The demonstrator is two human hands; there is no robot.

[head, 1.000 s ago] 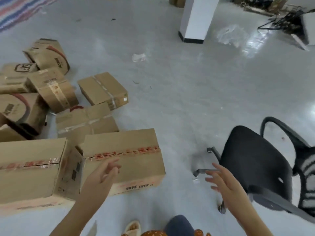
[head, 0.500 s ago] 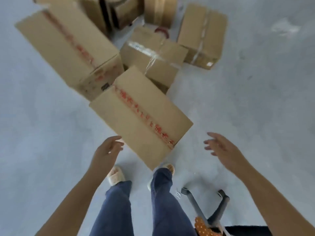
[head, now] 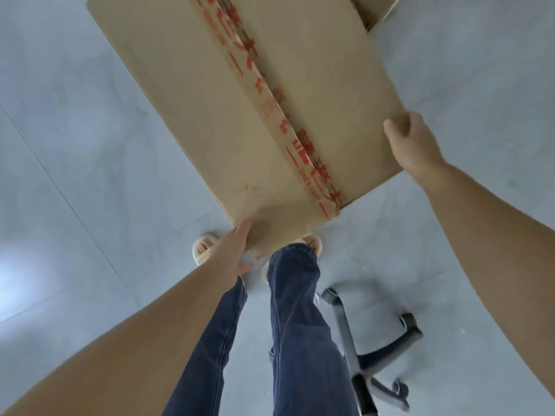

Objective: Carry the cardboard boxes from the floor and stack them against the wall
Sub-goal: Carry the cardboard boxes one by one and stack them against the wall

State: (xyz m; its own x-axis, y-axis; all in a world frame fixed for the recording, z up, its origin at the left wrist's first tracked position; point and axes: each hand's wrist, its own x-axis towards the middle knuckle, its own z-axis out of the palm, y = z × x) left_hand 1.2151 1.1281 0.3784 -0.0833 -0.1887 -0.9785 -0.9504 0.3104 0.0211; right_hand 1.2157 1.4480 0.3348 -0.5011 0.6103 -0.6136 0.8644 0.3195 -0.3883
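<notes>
One cardboard box (head: 240,94) fills the upper centre of the head view, seen from directly above, its long axis running diagonally from upper left to lower right. One strip of tape (head: 285,121) with red print runs along the top seam of the box. A corner of a second box (head: 372,7) shows at the top edge, just beside the first. Two hands are in view, well apart, one at each near corner of the box. The left hand (head: 231,259) lies against the lower corner, palm on the cardboard, fingers spread and extended, thumb below the edge; whether it bears any load cannot be told. The right hand (head: 411,145) wraps the right-hand corner, thumb on the top face, the remaining fingers curled over the edge and hidden beneath it. Both forearms are bare and extend from the lower frame edges. Whether the box rests on the floor (head: 75,145) or is lifted clear cannot be told. Below the box stand two legs in blue jeans (head: 294,325), with two light-coloured sandals (head: 204,247) on the feet; the right sandal is partly hidden by the box corner. One chair base (head: 375,349), grey and black, with castor arms, lies on the floor to the right of the legs. The floor is pale grey tile with thin joint lines.
</notes>
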